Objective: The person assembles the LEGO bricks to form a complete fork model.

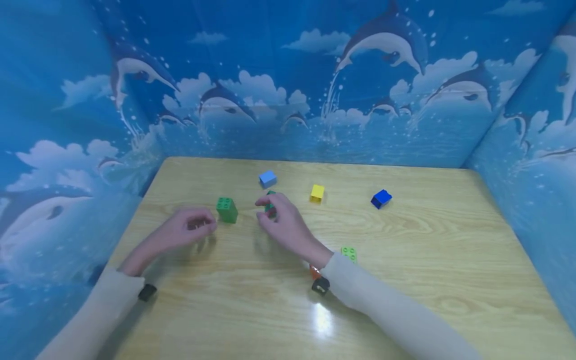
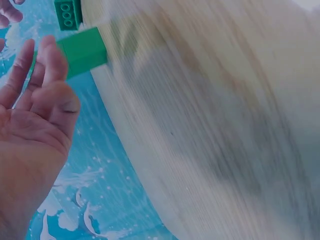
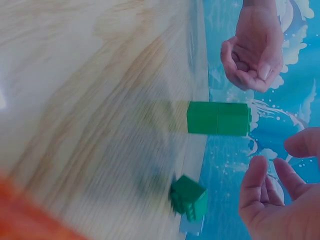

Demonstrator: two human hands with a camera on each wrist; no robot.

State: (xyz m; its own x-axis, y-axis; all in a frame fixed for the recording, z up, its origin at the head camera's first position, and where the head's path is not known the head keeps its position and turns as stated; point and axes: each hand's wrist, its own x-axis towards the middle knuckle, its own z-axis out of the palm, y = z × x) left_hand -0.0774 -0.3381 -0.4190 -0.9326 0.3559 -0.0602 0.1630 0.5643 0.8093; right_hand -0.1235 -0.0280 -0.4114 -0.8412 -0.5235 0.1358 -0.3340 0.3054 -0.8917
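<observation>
Green stack flanked by two bare hands, loose green brick right by the right one.
The two-brick green stack (image 1: 227,210) is stood upright on the wooden table (image 1: 427,275), just past the left hand's (image 1: 184,230) fingertips but clear of them, as can be seen from the right wrist view. That hand is loosely curved, thumb held close to the fingers, nothing gripped. The right hand (image 1: 290,225) is held with thumb and fingers parted in a fairly wide gap, and the loose green brick (image 3: 192,196) is partly hidden behind it from the head view; from the right wrist it's seen lying apart from the fingertips. Farther back, a light blue brick (image 1: 267,179) and a yellow brick (image 1: 317,193) can be spotted.
</observation>
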